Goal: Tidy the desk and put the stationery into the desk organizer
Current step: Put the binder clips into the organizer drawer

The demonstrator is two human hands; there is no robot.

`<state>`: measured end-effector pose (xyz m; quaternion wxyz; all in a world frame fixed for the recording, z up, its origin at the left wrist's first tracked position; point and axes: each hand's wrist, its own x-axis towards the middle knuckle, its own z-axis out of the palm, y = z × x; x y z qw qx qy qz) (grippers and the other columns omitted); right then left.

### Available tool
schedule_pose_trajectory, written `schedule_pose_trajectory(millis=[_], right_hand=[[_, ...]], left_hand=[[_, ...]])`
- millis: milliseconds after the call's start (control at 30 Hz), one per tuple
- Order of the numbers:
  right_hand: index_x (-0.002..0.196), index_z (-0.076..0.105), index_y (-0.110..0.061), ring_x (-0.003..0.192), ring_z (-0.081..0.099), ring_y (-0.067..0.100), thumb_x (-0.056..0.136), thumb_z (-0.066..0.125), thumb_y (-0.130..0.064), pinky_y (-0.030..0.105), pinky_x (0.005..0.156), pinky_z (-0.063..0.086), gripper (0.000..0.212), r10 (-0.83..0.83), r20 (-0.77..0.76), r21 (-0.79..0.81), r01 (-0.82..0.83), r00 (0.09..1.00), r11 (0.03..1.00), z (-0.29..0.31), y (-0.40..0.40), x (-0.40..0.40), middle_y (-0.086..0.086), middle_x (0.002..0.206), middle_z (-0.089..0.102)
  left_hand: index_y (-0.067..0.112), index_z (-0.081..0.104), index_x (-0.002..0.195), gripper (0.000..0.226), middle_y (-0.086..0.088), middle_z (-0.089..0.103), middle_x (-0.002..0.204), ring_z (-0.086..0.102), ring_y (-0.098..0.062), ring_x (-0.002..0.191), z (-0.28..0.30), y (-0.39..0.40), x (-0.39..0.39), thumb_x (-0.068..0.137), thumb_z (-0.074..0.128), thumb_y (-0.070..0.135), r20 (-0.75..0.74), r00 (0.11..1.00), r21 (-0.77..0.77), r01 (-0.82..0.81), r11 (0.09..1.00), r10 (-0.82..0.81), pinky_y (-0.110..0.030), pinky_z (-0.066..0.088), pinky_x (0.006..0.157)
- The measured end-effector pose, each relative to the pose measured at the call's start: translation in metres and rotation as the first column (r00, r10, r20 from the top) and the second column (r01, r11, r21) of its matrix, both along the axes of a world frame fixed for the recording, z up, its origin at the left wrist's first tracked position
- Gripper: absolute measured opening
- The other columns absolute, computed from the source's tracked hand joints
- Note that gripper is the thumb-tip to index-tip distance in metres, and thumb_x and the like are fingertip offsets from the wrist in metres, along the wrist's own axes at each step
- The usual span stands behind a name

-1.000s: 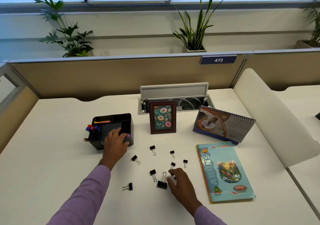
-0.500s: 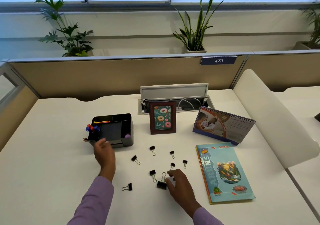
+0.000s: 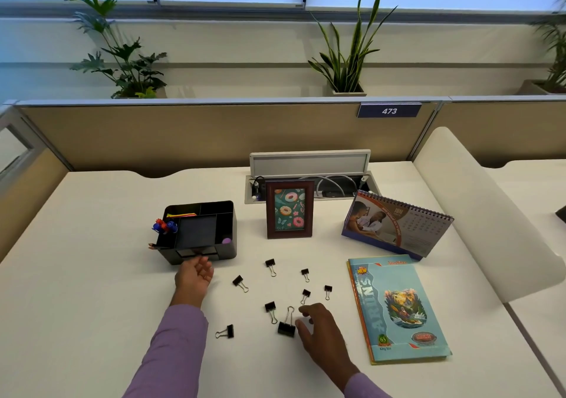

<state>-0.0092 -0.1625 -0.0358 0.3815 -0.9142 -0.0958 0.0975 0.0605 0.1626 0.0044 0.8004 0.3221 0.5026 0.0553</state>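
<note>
Now the left hand (image 3: 193,276), fingers loose and empty, touches the organizer (image 3: 199,232) front at 10 o'clock, likely steadying it. Right hand (image 3: 318,327) fingers, unclenched, reach the big clip (image 3: 287,327); smaller clips (image 3: 270,266) dot the surface (image 3: 92,275).

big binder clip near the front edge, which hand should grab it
Right. The right hand has its fingers right beside the big binder clip, while the left hand is off by the desk organizer front.
</note>
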Motion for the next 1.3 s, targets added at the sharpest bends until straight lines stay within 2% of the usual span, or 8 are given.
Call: schedule_pose_trajectory(millis=[100, 233, 400, 567, 667, 800, 900, 1300], right_hand=[[0.112, 0.047, -0.042, 0.1, 0.053, 0.003, 0.091, 0.06, -0.038, 0.018, 0.085, 0.044, 0.025, -0.008, -0.007, -0.005, 0.008, 1.0, 1.0, 0.002, -0.002, 0.0, -0.018, 0.108, 0.053], [0.121, 0.056, -0.03, 0.104, 0.053, 0.006, 0.091, 0.058, -0.04, 0.02, 0.087, 0.045, 0.031, 0.015, 0.009, -0.046, -0.015, 1.0, 0.999, 0.001, -0.003, 0.0, -0.018, 0.111, 0.05], [0.14, 0.046, -0.026, 0.117, 0.047, 0.017, 0.086, 0.048, -0.058, 0.027, 0.094, 0.04, 0.062, 0.244, 0.042, -0.251, -0.226, 0.969, 0.941, 0.002, 0.001, -0.002, -0.005, 0.131, 0.047], [0.138, 0.045, -0.027, 0.118, 0.049, 0.025, 0.087, 0.053, -0.055, 0.033, 0.094, 0.042, 0.059, 0.357, 0.066, -0.366, -0.31, 0.932, 0.878, -0.001, 0.014, 0.001, -0.005, 0.135, 0.036], [0.146, 0.037, -0.022, 0.13, 0.044, 0.026, 0.091, 0.045, -0.065, 0.036, 0.104, 0.038, 0.071, 0.293, 0.2, -0.376, -0.203, 0.935, 0.904, -0.013, 0.012, -0.003, -0.002, 0.146, 0.035], [0.154, 0.017, -0.007, 0.15, 0.006, 0.029, 0.093, 0.032, -0.068, 0.049, 0.117, 0.012, 0.088, 0.067, 0.237, -0.403, 0.035, 0.969, 0.915, -0.017, -0.003, -0.009, 0.011, 0.163, 0.008], [0.154, 0.013, -0.004, 0.15, 0.002, 0.031, 0.092, 0.029, -0.069, 0.051, 0.117, 0.012, 0.091, -0.001, 0.176, -0.451, 0.082, 0.984, 0.889, -0.027, -0.018, -0.01, 0.013, 0.163, 0.002], [0.154, 0.014, -0.005, 0.15, -0.002, 0.028, 0.093, 0.03, -0.068, 0.049, 0.119, 0.011, 0.089, -0.021, 0.129, -0.465, 0.079, 0.991, 0.882, -0.039, -0.023, -0.01, 0.011, 0.163, 0.003]], left_hand=[[0.009, 0.059, 0.084, 0.015, -0.001, 0.059, 0.084, 0.056, -0.013, 0.076, -0.001, -0.004, -0.002, 0.097, 0.051, 0.012, 0.04, 0.998, -0.035, -0.045, 0.998, 0.047, -0.026, 0.047, 0.073], [0.009, 0.059, 0.084, 0.016, -0.001, 0.058, 0.084, 0.056, -0.011, 0.076, -0.003, -0.008, -0.005, 0.097, 0.051, 0.012, 0.09, 0.992, -0.069, -0.083, 0.994, 0.089, -0.025, 0.047, 0.073], [0.011, 0.059, 0.085, 0.017, -0.001, 0.058, 0.085, 0.056, -0.013, 0.075, -0.001, -0.013, -0.007, 0.097, 0.049, 0.017, 0.143, 0.981, -0.096, -0.12, 0.988, 0.133, -0.025, 0.046, 0.073], [0.014, 0.061, 0.088, 0.021, 0.0, 0.059, 0.081, 0.057, -0.013, 0.073, 0.0, -0.018, -0.013, 0.093, 0.062, 0.035, 0.187, 0.974, -0.08, -0.117, 0.99, 0.13, -0.026, 0.048, 0.076], [0.015, 0.061, 0.086, 0.029, 0.001, 0.059, 0.077, 0.056, -0.012, 0.073, -0.001, -0.018, -0.018, 0.087, 0.069, 0.043, 0.177, 0.978, -0.049, -0.108, 0.993, 0.115, -0.026, 0.048, 0.077], [0.017, 0.06, 0.08, 0.029, 0.002, 0.057, 0.073, 0.055, -0.011, 0.068, -0.005, -0.015, -0.022, 0.086, 0.07, 0.044, 0.134, 0.986, -0.015, -0.094, 0.995, 0.095, -0.025, 0.05, 0.071], [0.018, 0.06, 0.079, 0.028, 0.002, 0.058, 0.072, 0.056, -0.011, 0.066, -0.007, -0.014, -0.025, 0.087, 0.069, 0.043, 0.109, 0.992, 0.01, -0.068, 0.998, 0.066, -0.023, 0.052, 0.065], [0.017, 0.061, 0.086, 0.021, 0.0, 0.06, 0.081, 0.059, -0.015, 0.074, -0.011, -0.015, -0.058, 0.09, 0.065, 0.038, 0.063, 0.998, 0.04, 0.009, 0.999, -0.012, -0.028, 0.049, 0.073]])
